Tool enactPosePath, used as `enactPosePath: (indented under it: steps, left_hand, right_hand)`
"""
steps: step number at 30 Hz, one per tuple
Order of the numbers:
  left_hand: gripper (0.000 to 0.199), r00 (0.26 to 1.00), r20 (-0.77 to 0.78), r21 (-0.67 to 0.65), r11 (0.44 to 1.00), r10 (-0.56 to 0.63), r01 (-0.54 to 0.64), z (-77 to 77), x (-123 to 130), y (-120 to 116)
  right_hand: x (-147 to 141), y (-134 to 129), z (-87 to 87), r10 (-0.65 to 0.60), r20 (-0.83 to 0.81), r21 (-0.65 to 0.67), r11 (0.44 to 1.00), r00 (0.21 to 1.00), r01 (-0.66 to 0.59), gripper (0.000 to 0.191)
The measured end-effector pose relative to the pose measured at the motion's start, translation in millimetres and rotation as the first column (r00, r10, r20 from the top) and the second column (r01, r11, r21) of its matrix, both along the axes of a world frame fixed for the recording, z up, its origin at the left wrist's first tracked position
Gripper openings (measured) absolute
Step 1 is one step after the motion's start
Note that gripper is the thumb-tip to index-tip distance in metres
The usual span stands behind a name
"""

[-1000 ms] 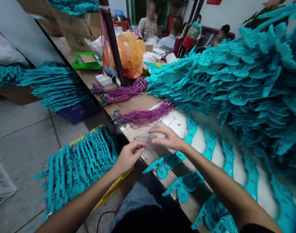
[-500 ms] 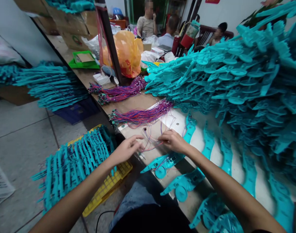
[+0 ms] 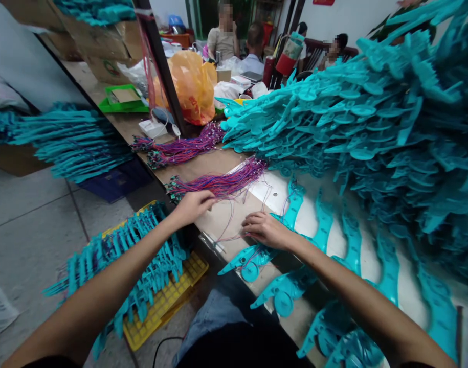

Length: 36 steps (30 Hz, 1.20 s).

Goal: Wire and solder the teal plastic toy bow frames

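Observation:
My left hand (image 3: 195, 207) is at the table edge, beside the near bundle of red and blue wires (image 3: 226, 180). Its thumb and fingers are pinched together, and thin loose wires (image 3: 232, 217) run from near the fingertips. My right hand (image 3: 266, 229) has its fingers curled down on the red ends of these wires, just above a turquoise plastic part with a round disc (image 3: 250, 271). What lies under its fingertips is mostly hidden. That turquoise part lies with its pointed end past the table edge, and a wire sits in it.
More turquoise parts (image 3: 283, 301) lie in a row to the right, below a tall heap of them (image 3: 333, 112). A second wire bundle (image 3: 187, 148) lies farther back. A yellow crate (image 3: 168, 306) with turquoise parts stands on the floor at left. People sit at the back.
My left hand has moved away from the table's front edge toward the wire bundle, its fingers closing. My right hand has lowered slightly, its fingers flatter over the wires. The view has shifted a little.

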<state>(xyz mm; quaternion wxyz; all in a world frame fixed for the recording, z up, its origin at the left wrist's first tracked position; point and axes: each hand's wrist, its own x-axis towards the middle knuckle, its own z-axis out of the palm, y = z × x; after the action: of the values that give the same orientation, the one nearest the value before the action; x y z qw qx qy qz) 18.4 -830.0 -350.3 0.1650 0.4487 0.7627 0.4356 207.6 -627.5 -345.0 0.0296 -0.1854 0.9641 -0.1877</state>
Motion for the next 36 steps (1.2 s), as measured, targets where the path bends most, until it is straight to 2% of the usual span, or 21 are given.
enactPosePath:
  steps: [3, 6, 7, 8, 9, 10, 11, 12, 13, 14, 17, 18, 19, 20, 23, 24, 25, 27, 30, 33, 36]
  left_hand:
    - [0.027, 0.921, 0.391, 0.123, 0.99, 0.011, -0.063, 44.3, -7, -5]
    - [0.027, 0.845, 0.532, 0.226, 0.97, -0.042, -0.094, 92.5, -11, 0]
    - [0.025, 0.841, 0.539, 0.256, 0.961, -0.051, -0.106, 106.2, -12, 4]
    - [0.022, 0.841, 0.538, 0.282, 0.952, -0.055, -0.117, 118.2, -13, 8]
    - [0.02, 0.844, 0.534, 0.3, 0.946, -0.059, -0.124, 128.2, -14, 12]
    - [0.018, 0.846, 0.53, 0.311, 0.942, -0.064, -0.123, 136.6, -15, 16]
    - [0.018, 0.848, 0.526, 0.316, 0.942, -0.071, -0.117, 143.5, -14, 20]
    - [0.018, 0.849, 0.522, 0.316, 0.943, -0.08, -0.105, 149.5, -14, 24]
    - [0.017, 0.85, 0.52, 0.311, 0.946, -0.087, -0.094, 154.7, -12, 28]
    - [0.017, 0.851, 0.519, 0.304, 0.949, -0.088, -0.088, 159.5, -11, 31]
    - [0.015, 0.859, 0.506, 0.305, 0.947, -0.074, -0.098, 171.8, -8, 36]
    - [0.015, 0.864, 0.499, 0.321, 0.941, -0.07, -0.11, 174.6, -8, 36]
    - [0.015, 0.868, 0.492, 0.345, 0.93, -0.066, -0.124, 176.4, -9, 35]
    - [0.015, 0.872, 0.485, 0.371, 0.918, -0.065, -0.138, 177.0, -10, 34]
    - [0.016, 0.869, 0.487, 0.398, 0.907, -0.084, -0.136, 171.4, -15, 31]
    - [0.019, 0.862, 0.498, 0.385, 0.915, -0.097, -0.119, 167.6, -17, 31]
    - [0.022, 0.852, 0.512, 0.372, 0.923, -0.113, -0.101, 163.5, -18, 32]
    - [0.026, 0.828, 0.542, 0.358, 0.931, -0.144, -0.073, 156.1, -21, 35]
    - [0.028, 0.809, 0.562, 0.39, 0.918, -0.171, -0.077, 153.5, -24, 41]
    - [0.028, 0.824, 0.546, 0.419, 0.901, -0.149, -0.115, 163.9, -21, 37]
    - [0.026, 0.83, 0.543, 0.405, 0.905, -0.126, -0.128, 179.5, -12, 19]
  right_hand:
    - [-13, -14, -3.9, 0.004, -0.035, 0.049, 0.999, 0.999, -0.002, 0.025]
    - [-27, -20, 1.5, 0.094, 0.037, -0.034, 0.995, 0.995, -0.093, 0.035]
    - [-31, -18, 4.5, 0.066, 0.056, -0.09, 0.994, 0.996, -0.061, 0.037]
    - [-35, -13, 7.5, -0.03, 0.049, -0.146, 0.989, 0.998, 0.037, 0.037]
    - [-40, -7, 10.4, -0.191, 0.014, -0.199, 0.961, 0.981, 0.19, 0.035]
    - [-46, 1, 13.1, -0.386, -0.045, -0.25, 0.897, 0.921, 0.364, 0.033]
    - [-53, 10, 15.6, -0.564, -0.116, -0.297, 0.806, 0.818, 0.513, 0.033]
    - [-61, 19, 18.1, -0.682, -0.184, -0.331, 0.721, 0.708, 0.608, 0.038]
    - [-71, 28, 20.6, -0.735, -0.238, -0.341, 0.675, 0.635, 0.654, 0.042]
    - [-82, 36, 23.1, -0.739, -0.268, -0.32, 0.673, 0.618, 0.667, 0.043]
    - [-114, 57, 32.1, -0.672, -0.232, -0.217, 0.741, 0.703, 0.636, 0.019]
    - [-122, 62, 35.5, -0.675, -0.209, -0.236, 0.737, 0.708, 0.633, 0.014]
    - [-128, 66, 39.3, -0.701, -0.181, -0.302, 0.707, 0.69, 0.64, 0.013]
    - [-133, 69, 43.2, -0.739, -0.129, -0.411, 0.647, 0.661, 0.643, 0.016]
    - [-136, 73, 56.2, -0.776, 0.093, -0.688, 0.402, 0.624, 0.603, 0.024]
    - [-135, 72, 60.6, -0.761, 0.14, -0.723, 0.359, 0.633, 0.59, 0.025]
    - [-134, 71, 64.9, -0.747, 0.157, -0.738, 0.346, 0.646, 0.579, 0.026]
    - [-134, 67, 72.6, -0.734, 0.137, -0.75, 0.362, 0.665, 0.554, 0.029]
    - [-140, 60, 82.6, -0.71, 0.123, -0.785, 0.358, 0.694, 0.506, 0.033]
    - [-141, 56, 94.6, -0.702, 0.105, -0.836, 0.321, 0.704, 0.445, 0.033]
    - [-118, 59, 110.8, -0.676, 0.089, -0.895, 0.268, 0.731, 0.356, 0.033]
